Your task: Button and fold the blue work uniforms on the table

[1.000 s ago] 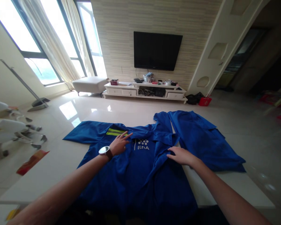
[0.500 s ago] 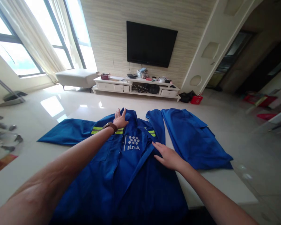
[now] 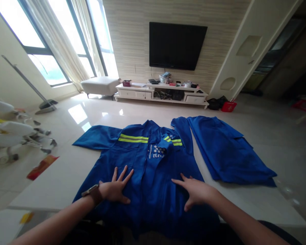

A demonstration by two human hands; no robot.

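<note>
A blue jacket point(image 3: 153, 177) with yellow-green reflective stripes and a white logo lies spread on a white table point(image 3: 63, 183), its collar at the far side. My left hand point(image 3: 116, 189), with a watch at the wrist, rests on the jacket's lower left, fingers spread and holding nothing. On the lower right part of the jacket is my right hand point(image 3: 193, 190), its fingers also apart. A fold of cloth partly covers the logo. Folded blue garment point(image 3: 221, 153) lies to the right of the jacket.
Beyond the table stand a white TV cabinet point(image 3: 135, 93) and a padded bench point(image 3: 100, 85), with a television point(image 3: 177, 46) on the wall. A red bag point(image 3: 228, 107) sits on the floor. At the left are a dustpan point(image 3: 47, 106) and a red packet point(image 3: 42, 167).
Both hands have come back toward me; my left hand has left the collar area and my right hand the jacket's front edge. The jacket front lies differently, covering part of the logo.
</note>
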